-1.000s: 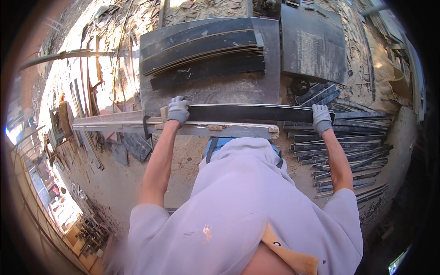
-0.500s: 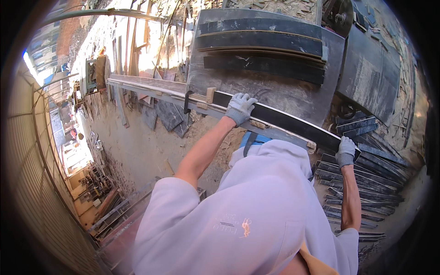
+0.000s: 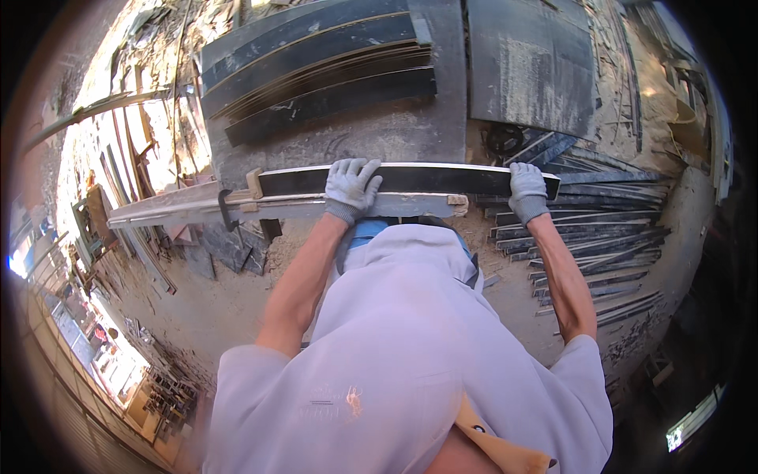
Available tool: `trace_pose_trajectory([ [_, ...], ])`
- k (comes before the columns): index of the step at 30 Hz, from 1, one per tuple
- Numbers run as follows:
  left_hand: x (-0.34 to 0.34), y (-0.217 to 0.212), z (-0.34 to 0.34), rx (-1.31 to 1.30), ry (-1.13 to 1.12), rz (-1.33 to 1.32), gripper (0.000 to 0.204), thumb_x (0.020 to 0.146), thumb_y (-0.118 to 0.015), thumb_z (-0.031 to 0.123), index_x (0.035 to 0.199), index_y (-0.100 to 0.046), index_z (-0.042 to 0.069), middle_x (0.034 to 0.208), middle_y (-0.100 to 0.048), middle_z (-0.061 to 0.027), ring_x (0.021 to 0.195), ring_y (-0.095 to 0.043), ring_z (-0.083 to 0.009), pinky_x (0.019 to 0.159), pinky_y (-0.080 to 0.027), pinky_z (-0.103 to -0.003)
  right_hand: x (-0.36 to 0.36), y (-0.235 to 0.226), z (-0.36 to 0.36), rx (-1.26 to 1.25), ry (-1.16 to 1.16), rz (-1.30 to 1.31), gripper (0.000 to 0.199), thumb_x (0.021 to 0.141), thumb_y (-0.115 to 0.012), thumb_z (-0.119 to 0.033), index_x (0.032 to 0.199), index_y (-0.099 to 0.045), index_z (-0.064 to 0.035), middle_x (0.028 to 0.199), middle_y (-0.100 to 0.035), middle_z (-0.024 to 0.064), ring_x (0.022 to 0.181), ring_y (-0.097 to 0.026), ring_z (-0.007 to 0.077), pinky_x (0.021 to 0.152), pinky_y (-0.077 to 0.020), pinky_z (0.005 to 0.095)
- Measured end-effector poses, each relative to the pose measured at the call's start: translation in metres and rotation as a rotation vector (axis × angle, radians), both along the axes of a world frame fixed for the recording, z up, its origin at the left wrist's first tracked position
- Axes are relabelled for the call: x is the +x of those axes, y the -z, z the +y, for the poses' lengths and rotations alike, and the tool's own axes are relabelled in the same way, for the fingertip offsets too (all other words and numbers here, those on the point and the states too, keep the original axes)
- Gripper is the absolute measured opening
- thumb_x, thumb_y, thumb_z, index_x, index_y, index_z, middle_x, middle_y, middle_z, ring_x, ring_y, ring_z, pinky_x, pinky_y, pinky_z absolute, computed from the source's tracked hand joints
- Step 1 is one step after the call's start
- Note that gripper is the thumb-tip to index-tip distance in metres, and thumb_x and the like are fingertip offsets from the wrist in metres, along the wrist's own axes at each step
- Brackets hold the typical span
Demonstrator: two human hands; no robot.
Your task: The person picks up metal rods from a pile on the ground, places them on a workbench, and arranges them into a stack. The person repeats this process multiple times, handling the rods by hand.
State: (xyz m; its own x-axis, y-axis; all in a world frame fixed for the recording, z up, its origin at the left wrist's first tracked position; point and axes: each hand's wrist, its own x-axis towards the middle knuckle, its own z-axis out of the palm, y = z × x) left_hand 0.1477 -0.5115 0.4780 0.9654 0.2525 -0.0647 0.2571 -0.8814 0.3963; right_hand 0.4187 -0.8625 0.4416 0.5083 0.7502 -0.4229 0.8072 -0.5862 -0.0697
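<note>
A long, narrow black board strip (image 3: pixel 430 179) with pale edges lies level in front of my chest, on a grey wooden rail (image 3: pixel 189 207). My left hand (image 3: pixel 351 187), in a grey glove, grips the strip near its middle. Gloved the same way, my right hand (image 3: pixel 527 192) holds it close to its right end. A small wooden block (image 3: pixel 254 183) and a dark clamp (image 3: pixel 225 209) sit at the strip's left end.
Beyond the strip is a dark sheet (image 3: pixel 355 134) carrying a stack of curved black strips (image 3: pixel 316 63); another dark panel (image 3: pixel 533 67) lies to its right. Several cut strips (image 3: pixel 600 237) are piled on the sandy ground at right. Scrap wood (image 3: pixel 134 158) lies at left.
The view has swung back so the strip now sits level instead of slanting. Both gloved hands keep their hold on it.
</note>
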Motion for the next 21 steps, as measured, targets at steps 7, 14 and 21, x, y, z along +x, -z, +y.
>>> trace_pose_trajectory([
  [7,-0.020,0.016,0.004,0.087,-0.053,-0.093,0.030,0.093,-0.070,0.033,0.117,-0.071,0.015,0.110,-0.071,-0.0077,0.107,-0.065,-0.0301,0.101,-0.048,-0.047,0.002,0.005,-0.071,-0.025,0.401,-0.051,0.115,0.066,-0.086,-0.016,0.163,-0.026,-0.0002,0.162,-0.038,0.0243,0.154,-0.034,0.0368,0.128,-0.0269,0.0409],
  [14,-0.018,0.018,-0.004,0.114,-0.025,-0.073,0.031,0.095,-0.068,0.036,0.115,-0.071,0.013,0.110,-0.071,-0.0084,0.106,-0.064,-0.0304,0.100,-0.047,-0.046,-0.001,0.084,-0.126,0.161,0.863,0.049,0.101,0.072,-0.067,-0.013,0.161,-0.024,0.0096,0.162,-0.035,0.0340,0.155,-0.032,0.0413,0.127,-0.0273,0.0392],
  [21,-0.034,0.020,-0.009,0.172,-0.069,-0.115,0.029,0.096,-0.068,0.033,0.119,-0.070,0.014,0.110,-0.069,-0.0087,0.106,-0.063,-0.0311,0.098,-0.047,-0.047,-0.005,-0.005,-0.061,-0.183,0.545,-0.010,0.115,0.072,-0.078,-0.035,0.161,-0.020,0.0109,0.149,-0.049,0.0346,0.137,-0.053,0.0416,0.116,-0.0427,0.0444],
])
